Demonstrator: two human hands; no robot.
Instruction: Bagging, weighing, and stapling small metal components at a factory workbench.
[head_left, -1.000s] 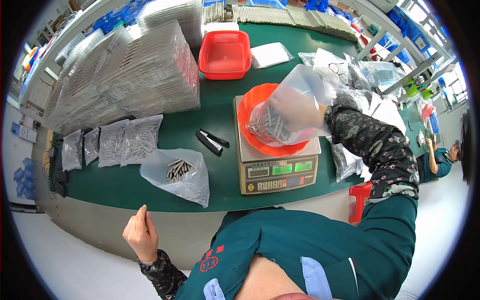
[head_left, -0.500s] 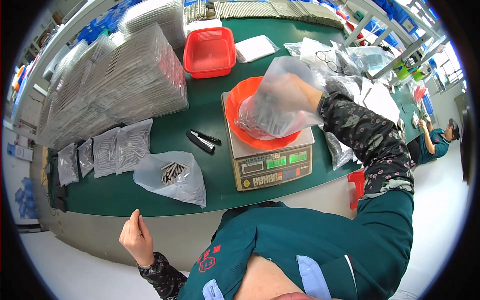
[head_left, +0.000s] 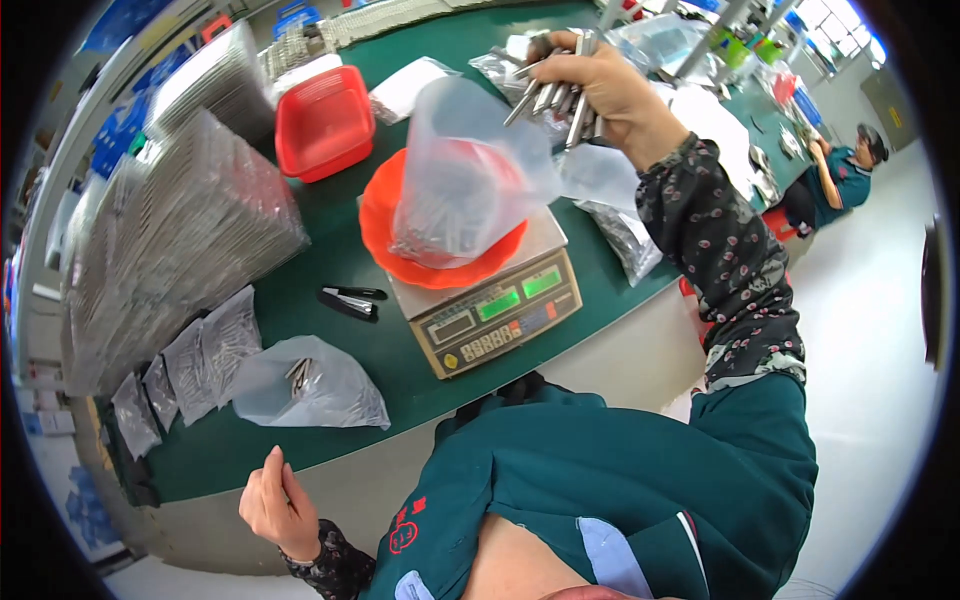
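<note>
I saw trays (head_left: 190, 240) stacked at left, a red basket (head_left: 328, 160) upper left, a stapler (head_left: 350, 303) left of centre, a co-worker (head_left: 845, 185) upper right.

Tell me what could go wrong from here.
The right grip holds a bunch of metal rods pointing different ways, so one might slip out and drop. The open plastic bag in the orange bowl has no hand on it and could tip or slump. The second bag, with pieces inside, lies near the front edge of the table; a knock could send it off.
</note>
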